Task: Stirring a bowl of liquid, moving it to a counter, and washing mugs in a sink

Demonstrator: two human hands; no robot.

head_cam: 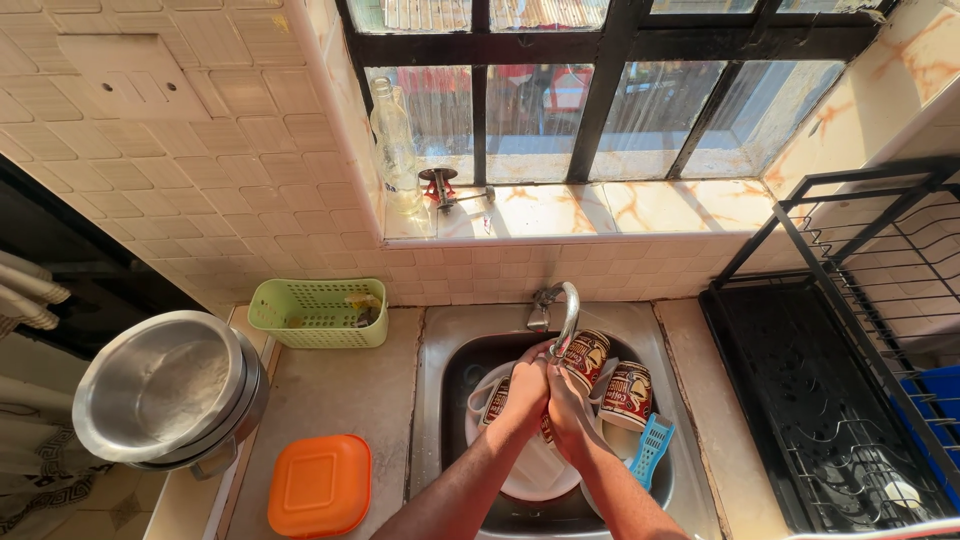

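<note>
My left hand (527,388) and my right hand (566,408) are pressed together over the steel sink (432,400), right under the curved tap (566,312). Neither hand visibly holds anything; the fingers look closed against each other. Beneath them lie brown printed mugs (627,395), another mug (588,352) near the tap, and a white plate (535,475). A blue brush-like scrubber (652,450) leans at the sink's right side.
A green basket (318,313) stands at the back of the counter, an orange lid (320,485) at the front, stacked steel bowls (165,390) at left. A black dish rack (850,370) fills the right. A clear bottle (395,150) stands on the windowsill.
</note>
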